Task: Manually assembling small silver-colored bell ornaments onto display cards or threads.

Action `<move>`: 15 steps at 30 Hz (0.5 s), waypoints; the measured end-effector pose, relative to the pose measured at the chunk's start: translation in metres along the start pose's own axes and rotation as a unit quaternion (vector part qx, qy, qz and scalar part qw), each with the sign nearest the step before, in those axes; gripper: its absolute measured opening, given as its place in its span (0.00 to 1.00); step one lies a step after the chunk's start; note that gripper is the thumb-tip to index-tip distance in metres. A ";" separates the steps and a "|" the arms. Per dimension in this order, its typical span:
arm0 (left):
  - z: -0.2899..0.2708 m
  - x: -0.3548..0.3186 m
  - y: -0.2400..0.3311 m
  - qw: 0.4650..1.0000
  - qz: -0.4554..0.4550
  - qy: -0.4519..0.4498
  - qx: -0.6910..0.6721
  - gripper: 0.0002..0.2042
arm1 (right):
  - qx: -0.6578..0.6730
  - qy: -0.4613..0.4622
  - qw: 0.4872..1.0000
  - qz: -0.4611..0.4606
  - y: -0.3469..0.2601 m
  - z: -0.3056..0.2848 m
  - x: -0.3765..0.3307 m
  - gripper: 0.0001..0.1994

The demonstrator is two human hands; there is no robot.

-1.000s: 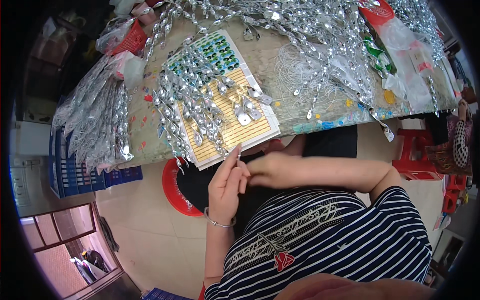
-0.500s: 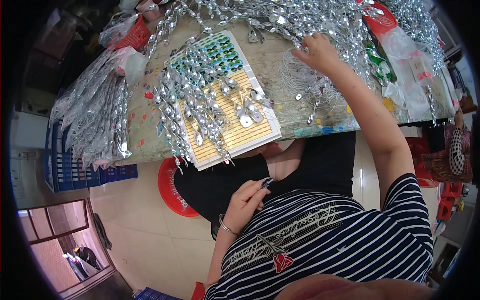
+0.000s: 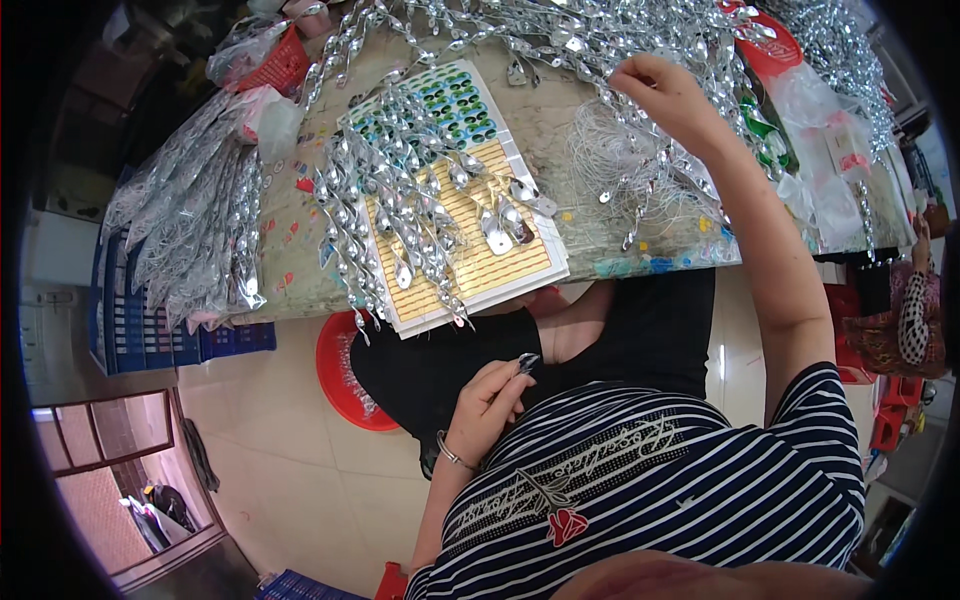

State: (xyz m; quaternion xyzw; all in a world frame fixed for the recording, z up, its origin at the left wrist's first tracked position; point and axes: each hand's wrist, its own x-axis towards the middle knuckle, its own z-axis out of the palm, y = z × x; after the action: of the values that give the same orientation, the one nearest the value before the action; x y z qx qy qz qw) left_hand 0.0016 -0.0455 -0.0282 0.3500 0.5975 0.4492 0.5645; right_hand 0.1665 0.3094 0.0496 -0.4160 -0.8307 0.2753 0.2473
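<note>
My left hand [image 3: 488, 405] is closed over my lap, with a small shiny silver foil piece [image 3: 528, 362] pinched between thumb and forefinger. Farther off, my right hand [image 3: 675, 100] is raised over the table with its fingers pinched; whatever it holds, if anything, is too fine to make out. Below that hand lies a tangled heap of clear thread [image 3: 605, 150]. Twisted silver foil strands [image 3: 425, 225] lie in a bunch over a stack of printed sheets [image 3: 500, 265] at the table's near edge. More silver strands [image 3: 640, 30] cover the far side.
Bagged silver strands [image 3: 190, 220] hang over the table's left end above a blue crate [image 3: 235, 343]. Red baskets [image 3: 275, 62] stand at the far corners. Plastic bags [image 3: 820, 130] lie at right. A red basin [image 3: 340, 400] sits on the floor. Another person [image 3: 905, 320] is at far right.
My right hand has moved slightly right and is pinched tighter, away from the thread heap. My left hand has barely moved, its foil piece turned a little.
</note>
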 end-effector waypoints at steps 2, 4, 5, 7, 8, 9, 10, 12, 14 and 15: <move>-0.001 -0.003 0.003 1.000 0.004 0.003 -0.008 0.09 | 0.077 0.020 0.997 -0.010 -0.025 -0.009 -0.012 0.11; -0.003 0.003 0.007 1.000 0.016 0.001 -0.014 0.08 | 0.085 0.010 0.996 -0.004 -0.037 -0.011 -0.025 0.10; -0.004 0.003 0.009 0.999 0.040 0.010 0.013 0.08 | 0.137 -0.026 0.990 -0.016 -0.041 -0.009 -0.034 0.10; -0.007 0.003 0.017 0.997 0.065 0.025 0.015 0.11 | 0.208 -0.103 0.972 -0.030 -0.053 0.001 -0.054 0.11; -0.006 0.004 0.023 0.997 0.067 0.027 0.016 0.11 | 0.260 -0.134 0.955 -0.038 -0.061 0.010 -0.067 0.11; -0.005 0.005 0.029 0.995 0.087 0.054 0.011 0.12 | 0.312 -0.186 0.932 -0.007 -0.066 0.019 -0.080 0.09; -0.005 0.006 0.032 0.991 0.104 0.086 0.005 0.14 | 0.280 -0.224 0.933 -0.021 -0.075 0.027 -0.093 0.07; -0.001 0.008 0.037 0.986 0.130 0.107 -0.003 0.17 | 0.216 -0.287 0.933 -0.023 -0.089 0.044 -0.119 0.05; 0.005 0.008 0.041 0.986 0.092 0.106 -0.095 0.16 | 0.330 -0.379 0.861 0.077 -0.093 0.065 -0.145 0.05; 0.003 0.007 0.041 0.994 0.043 0.068 -0.077 0.15 | 0.245 -0.332 0.906 -0.094 -0.093 0.077 -0.151 0.05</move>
State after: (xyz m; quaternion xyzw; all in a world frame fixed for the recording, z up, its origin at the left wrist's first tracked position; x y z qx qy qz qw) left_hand -0.0001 -0.0241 0.0078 0.2992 0.5825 0.5406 0.5281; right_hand 0.1458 0.1188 0.0277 -0.1473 -0.8065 0.5676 0.0757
